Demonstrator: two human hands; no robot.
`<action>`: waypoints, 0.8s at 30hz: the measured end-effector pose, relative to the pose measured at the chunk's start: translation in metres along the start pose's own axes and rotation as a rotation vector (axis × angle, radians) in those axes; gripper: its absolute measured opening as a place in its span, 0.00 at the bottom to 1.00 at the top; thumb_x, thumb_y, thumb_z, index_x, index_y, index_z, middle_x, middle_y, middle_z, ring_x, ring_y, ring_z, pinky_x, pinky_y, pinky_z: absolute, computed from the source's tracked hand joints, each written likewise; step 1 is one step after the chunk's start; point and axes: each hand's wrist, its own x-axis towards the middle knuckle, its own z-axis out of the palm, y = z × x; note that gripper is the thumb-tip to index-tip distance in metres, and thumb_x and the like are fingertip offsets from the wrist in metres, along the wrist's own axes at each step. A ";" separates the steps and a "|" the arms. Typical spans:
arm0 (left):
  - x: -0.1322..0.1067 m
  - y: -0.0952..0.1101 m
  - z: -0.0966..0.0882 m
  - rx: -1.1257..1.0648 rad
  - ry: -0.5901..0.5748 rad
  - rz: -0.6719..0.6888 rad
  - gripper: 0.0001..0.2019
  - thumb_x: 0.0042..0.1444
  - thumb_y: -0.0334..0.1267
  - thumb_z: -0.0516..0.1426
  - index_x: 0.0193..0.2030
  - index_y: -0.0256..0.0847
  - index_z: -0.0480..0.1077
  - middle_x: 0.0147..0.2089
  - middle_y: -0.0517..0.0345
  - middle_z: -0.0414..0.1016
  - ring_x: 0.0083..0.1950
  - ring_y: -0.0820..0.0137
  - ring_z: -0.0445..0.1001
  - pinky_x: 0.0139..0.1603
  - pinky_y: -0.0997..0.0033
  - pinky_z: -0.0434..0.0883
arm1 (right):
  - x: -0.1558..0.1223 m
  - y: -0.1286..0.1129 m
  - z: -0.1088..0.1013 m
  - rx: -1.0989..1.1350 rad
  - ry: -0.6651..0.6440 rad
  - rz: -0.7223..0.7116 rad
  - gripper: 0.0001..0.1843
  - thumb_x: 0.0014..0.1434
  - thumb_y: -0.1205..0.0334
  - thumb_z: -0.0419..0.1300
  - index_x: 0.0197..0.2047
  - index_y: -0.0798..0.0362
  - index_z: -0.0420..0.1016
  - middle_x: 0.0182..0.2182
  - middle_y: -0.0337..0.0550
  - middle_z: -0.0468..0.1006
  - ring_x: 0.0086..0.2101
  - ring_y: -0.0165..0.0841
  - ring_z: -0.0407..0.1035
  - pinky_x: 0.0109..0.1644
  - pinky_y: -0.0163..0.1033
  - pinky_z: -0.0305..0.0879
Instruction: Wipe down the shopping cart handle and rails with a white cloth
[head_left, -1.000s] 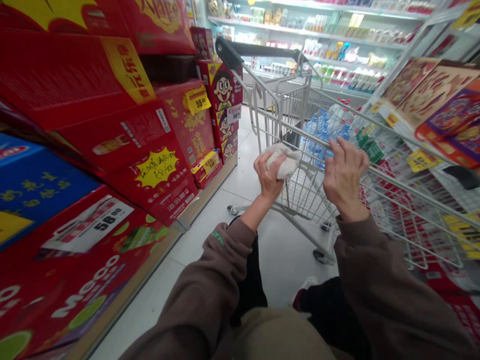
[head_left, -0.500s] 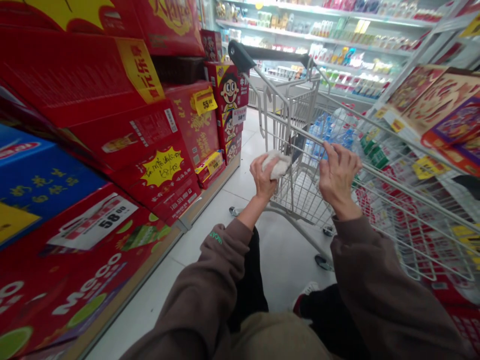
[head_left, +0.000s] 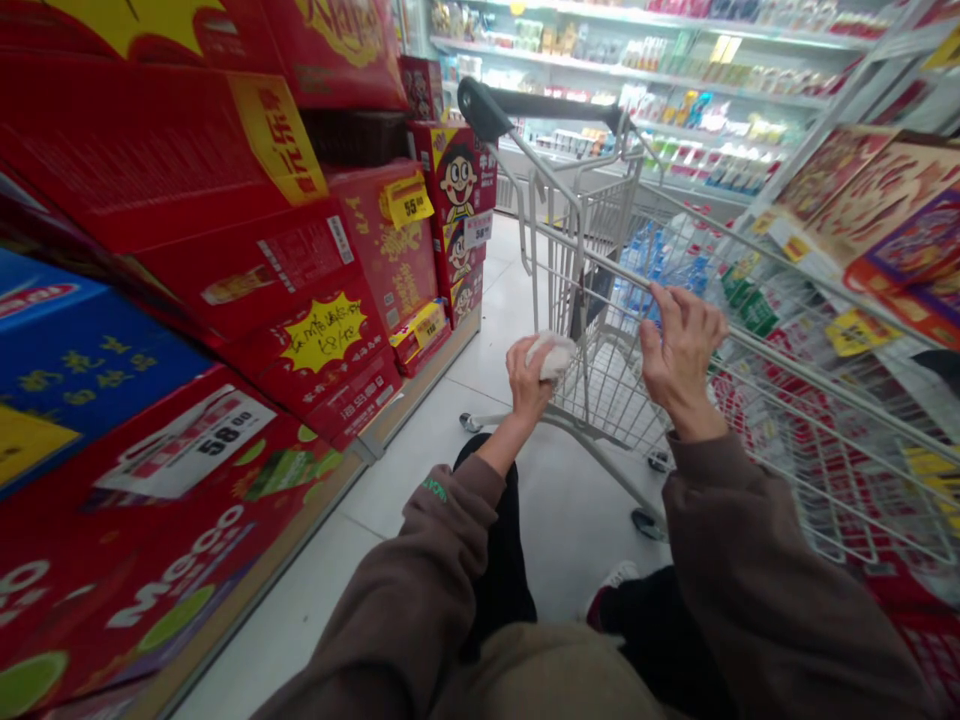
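Observation:
A grey wire shopping cart (head_left: 622, 390) with a dark handle (head_left: 551, 107) stands in front of me, its side turned my way. My left hand (head_left: 529, 378) is closed around a crumpled white cloth (head_left: 555, 355), which lies against the lower wires of the cart's side. Higher up, my right hand (head_left: 682, 350) has its fingers hooked over the cart's top rail (head_left: 626, 275), with the thumb on the near side. The palm side of the left hand is hidden.
Stacked red drink cartons (head_left: 300, 330) on a low platform (head_left: 382, 430) line the left side. Bottled drinks (head_left: 750, 390) and boxed snacks (head_left: 855, 200) stand at the right beyond the cart. A lit chilled shelf (head_left: 637, 75) spans the back. A cart wheel (head_left: 647, 523) rests near my shoe (head_left: 619, 580).
My left hand has moved down along the cart's side with the white cloth. My right hand remains on the top rail, almost unmoved.

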 end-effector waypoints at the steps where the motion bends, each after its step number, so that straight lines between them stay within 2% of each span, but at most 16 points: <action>1: 0.011 0.002 0.000 0.000 0.059 0.004 0.21 0.62 0.32 0.59 0.62 0.45 0.75 0.68 0.44 0.70 0.72 0.54 0.64 0.73 0.47 0.63 | 0.000 0.001 0.000 0.001 0.003 -0.002 0.31 0.72 0.45 0.43 0.71 0.46 0.66 0.63 0.53 0.70 0.61 0.48 0.61 0.69 0.61 0.49; 3: 0.025 0.005 0.005 -0.002 0.139 0.014 0.22 0.64 0.33 0.57 0.64 0.45 0.74 0.72 0.44 0.65 0.78 0.53 0.55 0.77 0.44 0.58 | -0.001 0.001 0.000 0.002 0.002 -0.002 0.31 0.72 0.46 0.44 0.71 0.47 0.65 0.63 0.53 0.70 0.62 0.49 0.60 0.69 0.62 0.49; 5: 0.020 0.005 0.017 -0.013 0.141 0.009 0.22 0.64 0.32 0.56 0.64 0.45 0.74 0.74 0.44 0.64 0.81 0.52 0.49 0.78 0.41 0.56 | -0.002 0.002 0.000 0.001 -0.011 0.004 0.31 0.71 0.47 0.44 0.72 0.47 0.64 0.63 0.53 0.69 0.62 0.49 0.60 0.69 0.63 0.49; 8: -0.022 0.001 0.036 -0.030 0.048 -0.071 0.22 0.61 0.28 0.57 0.61 0.44 0.76 0.72 0.44 0.66 0.81 0.51 0.50 0.76 0.40 0.59 | -0.002 0.001 -0.002 0.002 -0.029 0.016 0.30 0.71 0.48 0.45 0.72 0.45 0.63 0.64 0.52 0.68 0.63 0.50 0.59 0.69 0.64 0.48; 10: -0.056 -0.001 0.045 -0.036 -0.023 -0.166 0.23 0.57 0.23 0.57 0.57 0.42 0.78 0.69 0.41 0.70 0.78 0.50 0.56 0.75 0.41 0.62 | -0.002 0.001 -0.003 0.005 -0.036 0.020 0.30 0.71 0.48 0.45 0.72 0.45 0.63 0.64 0.52 0.68 0.63 0.50 0.59 0.69 0.64 0.48; 12: -0.076 -0.001 0.048 -0.039 -0.073 -0.238 0.25 0.52 0.19 0.56 0.55 0.40 0.79 0.65 0.40 0.72 0.74 0.51 0.61 0.73 0.43 0.65 | -0.002 0.002 -0.005 0.007 -0.043 0.015 0.30 0.71 0.48 0.45 0.72 0.45 0.63 0.64 0.52 0.68 0.62 0.50 0.60 0.68 0.64 0.49; 14: -0.076 0.002 0.049 -0.037 -0.032 -0.259 0.27 0.49 0.17 0.56 0.54 0.40 0.79 0.63 0.41 0.72 0.72 0.52 0.64 0.72 0.45 0.66 | -0.001 0.005 -0.006 0.006 -0.058 0.003 0.30 0.71 0.48 0.44 0.72 0.45 0.63 0.64 0.52 0.68 0.62 0.49 0.60 0.68 0.63 0.50; 18: -0.043 0.008 0.050 -0.024 0.172 -0.205 0.25 0.53 0.22 0.57 0.57 0.41 0.78 0.67 0.42 0.66 0.74 0.53 0.59 0.75 0.46 0.61 | -0.002 0.008 -0.006 0.003 -0.073 -0.011 0.31 0.71 0.47 0.44 0.73 0.44 0.62 0.65 0.51 0.67 0.63 0.49 0.60 0.68 0.63 0.50; 21: -0.042 0.009 0.053 -0.008 0.109 -0.280 0.25 0.53 0.22 0.57 0.57 0.41 0.77 0.67 0.43 0.64 0.74 0.54 0.58 0.75 0.47 0.60 | -0.003 0.006 -0.007 0.005 -0.064 -0.006 0.31 0.71 0.47 0.43 0.73 0.44 0.61 0.65 0.52 0.67 0.63 0.50 0.59 0.68 0.64 0.50; 24: -0.073 0.006 0.054 0.003 -0.016 -0.392 0.25 0.51 0.19 0.56 0.53 0.42 0.78 0.62 0.44 0.68 0.67 0.55 0.66 0.70 0.48 0.66 | -0.003 0.003 -0.009 0.013 -0.058 -0.005 0.31 0.72 0.46 0.42 0.72 0.45 0.62 0.65 0.51 0.68 0.62 0.49 0.60 0.69 0.63 0.50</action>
